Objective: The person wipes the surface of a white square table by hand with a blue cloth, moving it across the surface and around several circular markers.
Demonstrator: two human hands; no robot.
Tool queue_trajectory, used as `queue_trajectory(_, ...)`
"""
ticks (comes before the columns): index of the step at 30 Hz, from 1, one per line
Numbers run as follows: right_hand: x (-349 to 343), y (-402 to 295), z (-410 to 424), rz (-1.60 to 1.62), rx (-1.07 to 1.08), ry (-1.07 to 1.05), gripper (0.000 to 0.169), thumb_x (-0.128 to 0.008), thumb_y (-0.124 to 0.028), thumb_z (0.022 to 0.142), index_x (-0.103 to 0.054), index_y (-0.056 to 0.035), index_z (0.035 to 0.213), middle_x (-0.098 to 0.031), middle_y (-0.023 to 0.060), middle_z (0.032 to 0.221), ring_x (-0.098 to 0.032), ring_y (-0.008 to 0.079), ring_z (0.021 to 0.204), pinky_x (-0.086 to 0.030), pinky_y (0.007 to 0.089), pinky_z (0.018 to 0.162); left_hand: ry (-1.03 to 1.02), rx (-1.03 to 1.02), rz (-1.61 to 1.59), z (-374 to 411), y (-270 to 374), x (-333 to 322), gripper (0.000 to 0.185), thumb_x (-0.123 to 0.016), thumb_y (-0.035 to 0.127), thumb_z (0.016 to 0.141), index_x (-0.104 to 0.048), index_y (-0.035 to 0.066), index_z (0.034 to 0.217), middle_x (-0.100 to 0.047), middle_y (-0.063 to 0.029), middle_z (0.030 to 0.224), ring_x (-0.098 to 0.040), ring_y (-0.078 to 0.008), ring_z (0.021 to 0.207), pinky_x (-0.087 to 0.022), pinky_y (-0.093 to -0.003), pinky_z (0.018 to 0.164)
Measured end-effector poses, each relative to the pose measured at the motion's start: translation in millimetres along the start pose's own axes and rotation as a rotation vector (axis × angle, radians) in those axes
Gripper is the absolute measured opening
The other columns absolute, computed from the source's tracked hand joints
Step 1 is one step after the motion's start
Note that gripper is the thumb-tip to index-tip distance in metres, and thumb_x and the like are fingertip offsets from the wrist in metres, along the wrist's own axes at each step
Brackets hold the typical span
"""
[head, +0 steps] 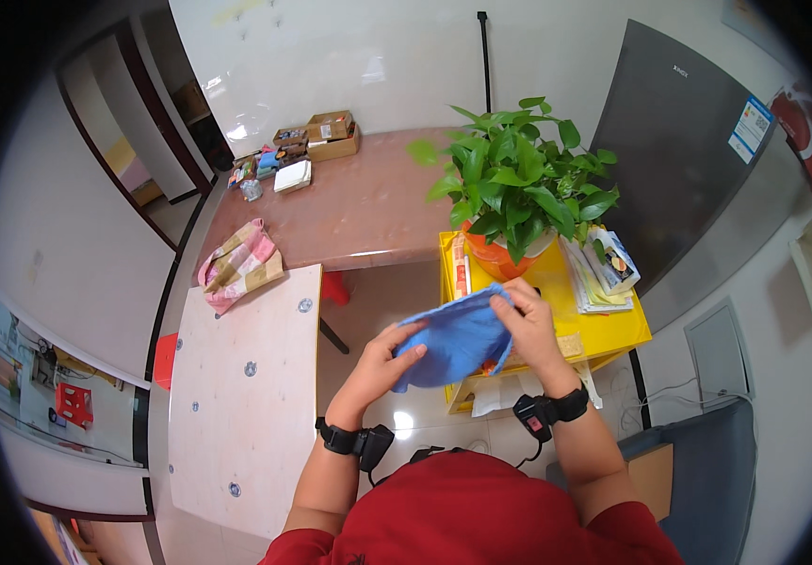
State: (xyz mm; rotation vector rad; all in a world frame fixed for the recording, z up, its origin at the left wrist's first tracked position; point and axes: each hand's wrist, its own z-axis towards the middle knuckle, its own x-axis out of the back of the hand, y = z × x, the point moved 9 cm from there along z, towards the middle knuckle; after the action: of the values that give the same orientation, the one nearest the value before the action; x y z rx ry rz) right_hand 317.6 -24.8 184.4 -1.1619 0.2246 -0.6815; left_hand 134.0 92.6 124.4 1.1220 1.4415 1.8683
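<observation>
A blue cloth (455, 342) is stretched between my two hands, in front of the potted plant. My left hand (386, 353) grips its left end, thumb on the near side. At the upper right corner, my right hand (527, 318) pinches the cloth between thumb and fingers. Just beyond stands a leafy green plant (519, 169) in an orange and white pot (501, 254). The pot rests on a yellow low table (614, 328), part of which the cloth and my right hand hide. Both wrists wear black strapped devices.
On the left is a pale table (257, 417), with a pink and tan checked cloth (243, 265) at its far end. Behind, a brown-covered table (378, 205) bears cardboard boxes (335, 145). Papers and a tissue pack (611, 265) lie right of the pot, near a grey refrigerator (674, 141).
</observation>
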Motion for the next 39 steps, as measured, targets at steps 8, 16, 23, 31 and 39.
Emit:
queue_trajectory(8,-79.8,-16.3,-42.3,-0.029,0.057,-0.421,0.024,-0.066,-0.016,0.092,-0.069,-0.0021,0.112,-0.057,0.0089,0.103,-0.057,0.0216,0.093,-0.047,0.0312,0.08,0.055,-0.038,-0.211,9.9,5.5,-19.3,0.05,-0.062,0.023,0.096,-0.048,-0.001,0.138,-0.054,-0.0095,0.125,-0.052,-0.0199,0.118,-0.043,-0.0329,0.101)
queue_trajectory(16,-26.2,-1.1,-21.1,-0.1,0.03,-0.175,0.058,-0.069,-0.017,0.087,-0.048,-0.0041,0.14,-0.055,0.0138,0.131,-0.05,0.027,0.127,-0.038,0.0358,0.107,-0.201,-0.125,-0.14,14.2,39.0,-21.0,0.035,-0.059,0.003,0.086,-0.061,-0.002,0.121,-0.057,-0.0044,0.109,-0.055,-0.0156,0.105,-0.044,-0.0278,0.091)
queue_trajectory(23,-45.3,24.6,-41.7,0.112,-0.355,-0.529,0.058,-0.068,-0.015,0.085,-0.047,-0.0051,0.139,-0.056,0.0106,0.128,-0.053,0.019,0.119,-0.042,0.0331,0.102,-0.247,-0.152,-0.047,23.1,55.8,-21.3,0.03,-0.063,0.003,0.083,-0.066,0.001,0.113,-0.055,-0.0051,0.099,-0.055,-0.0175,0.096,-0.043,-0.0273,0.086)
queue_trajectory(31,-23.3,-37.0,-10.7,-0.069,0.05,-0.345,0.033,-0.064,0.003,0.084,-0.065,-0.0044,0.116,-0.06,0.007,0.104,-0.059,0.0184,0.1,-0.046,0.0283,0.088,-0.083,-0.208,-0.026,33.5,77.2,-14.3,0.018,-0.074,0.005,0.082,-0.066,0.005,0.098,-0.059,-0.0047,0.102,-0.056,-0.0158,0.097,-0.045,-0.0276,0.084)
queue_trajectory(39,-13.9,-34.8,-1.3,-0.162,0.072,-0.203,0.015,-0.065,0.001,0.083,-0.065,-0.0018,0.097,-0.06,0.0107,0.092,-0.061,0.0251,0.085,-0.049,0.0321,0.076,-0.047,-0.026,0.068,34.6,40.8,-3.7,0.019,-0.077,0.011,0.083,-0.061,0.004,0.091,-0.058,-0.002,0.094,-0.054,-0.0106,0.088,-0.044,-0.0252,0.071)
